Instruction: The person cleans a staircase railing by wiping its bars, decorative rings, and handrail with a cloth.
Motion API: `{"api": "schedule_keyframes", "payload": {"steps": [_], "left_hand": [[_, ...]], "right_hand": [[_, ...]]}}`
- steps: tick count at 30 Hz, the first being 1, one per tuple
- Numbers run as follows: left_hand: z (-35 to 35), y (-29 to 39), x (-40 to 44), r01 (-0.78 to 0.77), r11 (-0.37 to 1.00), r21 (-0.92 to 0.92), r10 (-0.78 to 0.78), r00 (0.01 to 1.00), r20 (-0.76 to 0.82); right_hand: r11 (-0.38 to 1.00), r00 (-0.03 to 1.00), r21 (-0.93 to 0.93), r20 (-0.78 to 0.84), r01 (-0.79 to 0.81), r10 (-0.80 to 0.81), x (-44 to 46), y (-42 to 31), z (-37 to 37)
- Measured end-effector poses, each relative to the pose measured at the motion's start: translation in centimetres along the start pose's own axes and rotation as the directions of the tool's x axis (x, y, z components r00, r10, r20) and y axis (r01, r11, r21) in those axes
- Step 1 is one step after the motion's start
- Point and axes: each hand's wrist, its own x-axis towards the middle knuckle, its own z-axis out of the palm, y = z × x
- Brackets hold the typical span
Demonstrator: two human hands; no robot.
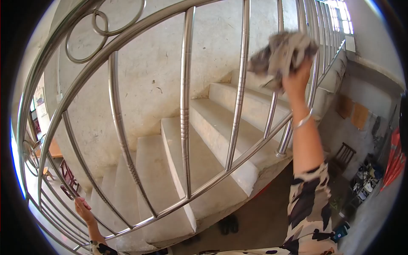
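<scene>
blurred cloth, right hand partly hidden, railing cut off

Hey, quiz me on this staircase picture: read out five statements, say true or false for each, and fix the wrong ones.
1. The right hand holds a bunched cloth. True.
2. The balusters are made of wood. False: they are shiny metal.
3. A bracelet circles the right wrist. True.
4. The left hand is higher in the picture than the right hand. False: it is at the lower left, by the balusters, well below the right hand.
5. The right sleeve is plain white. False: it has a camouflage pattern.
</scene>
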Motion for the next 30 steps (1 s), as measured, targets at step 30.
{"api": "schedule_keyframes", "payload": {"steps": [30], "left_hand": [[0.4, 0.6, -0.1, 0.011, 0.995, 0.097, -0.005, 0.998, -0.063]], "right_hand": [[0.988, 0.829, 0.072, 0.554, -0.137, 0.074, -15.2, 0.3, -5.7]]}}
